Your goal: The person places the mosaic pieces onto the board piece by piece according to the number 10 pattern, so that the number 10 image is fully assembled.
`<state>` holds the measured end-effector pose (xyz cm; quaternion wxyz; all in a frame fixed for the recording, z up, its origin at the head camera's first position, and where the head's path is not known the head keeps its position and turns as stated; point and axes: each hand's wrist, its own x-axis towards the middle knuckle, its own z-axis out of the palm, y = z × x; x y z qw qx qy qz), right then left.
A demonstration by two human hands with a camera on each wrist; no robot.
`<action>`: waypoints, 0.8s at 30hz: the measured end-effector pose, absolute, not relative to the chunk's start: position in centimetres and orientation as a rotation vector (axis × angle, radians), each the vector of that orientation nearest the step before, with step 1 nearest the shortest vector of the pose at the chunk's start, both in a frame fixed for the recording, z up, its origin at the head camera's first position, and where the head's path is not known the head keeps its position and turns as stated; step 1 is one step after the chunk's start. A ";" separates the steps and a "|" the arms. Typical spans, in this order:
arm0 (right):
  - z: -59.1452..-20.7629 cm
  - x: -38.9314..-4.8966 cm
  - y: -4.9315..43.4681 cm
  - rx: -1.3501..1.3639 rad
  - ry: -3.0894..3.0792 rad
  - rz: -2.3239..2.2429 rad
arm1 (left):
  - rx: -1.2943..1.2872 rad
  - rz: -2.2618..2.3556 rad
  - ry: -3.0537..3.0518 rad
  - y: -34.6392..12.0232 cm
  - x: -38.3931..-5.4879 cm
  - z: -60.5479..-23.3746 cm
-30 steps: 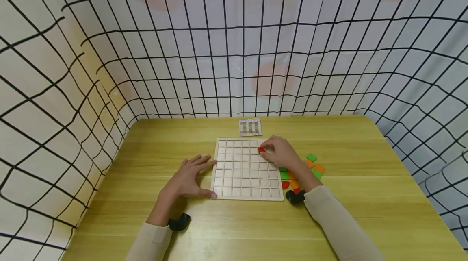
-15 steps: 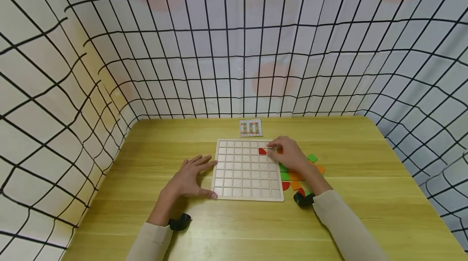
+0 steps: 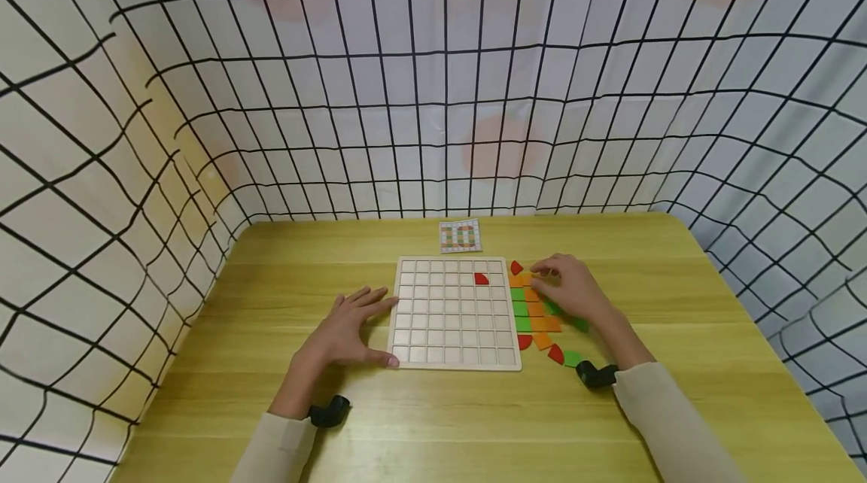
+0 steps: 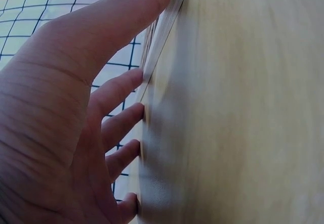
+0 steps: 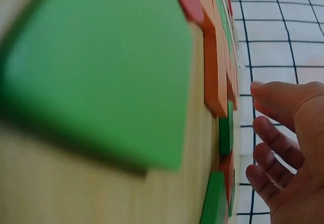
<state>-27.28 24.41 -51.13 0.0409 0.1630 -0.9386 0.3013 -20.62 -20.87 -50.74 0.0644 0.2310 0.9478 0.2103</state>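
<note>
A pale wooden grid board (image 3: pixel 447 314) lies on the table, with one red quarter-round tile (image 3: pixel 481 279) in a cell near its upper right. My left hand (image 3: pixel 345 327) rests at the board's left edge, its thumb and a fingertip touching the rim, fingers spread. Over the loose tiles right of the board is my right hand (image 3: pixel 574 290), fingers loosely bent and nothing between them. Orange tiles (image 3: pixel 535 309), green tiles (image 3: pixel 521 309) and red tiles (image 3: pixel 556 353) lie beneath and around it. In the right wrist view a green tile (image 5: pixel 111 67) looms close, apart from the fingers.
A small printed card (image 3: pixel 460 235) with a coloured grid pattern lies behind the board. The wooden table (image 3: pixel 420 423) ends at a white, black-gridded curtain (image 3: pixel 379 92) at the back and sides. Some tiles are partly hidden under the right hand.
My right hand has let go of the red quarter-round tile, leaving it in a board cell, and has moved right over the loose tiles. My left hand stays at the board's edge.
</note>
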 end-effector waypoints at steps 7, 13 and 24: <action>-51.2 -27.5 25.4 0.556 -2.906 0.882 | 0.710 0.644 2.869 -21.0 -20.7 -50.9; -51.3 -27.7 26.0 0.536 -2.926 0.857 | 0.715 0.644 2.868 -21.0 -20.7 -51.0; -51.6 -28.0 26.7 0.539 -2.952 0.919 | 0.707 0.654 2.861 -21.1 -20.6 -50.9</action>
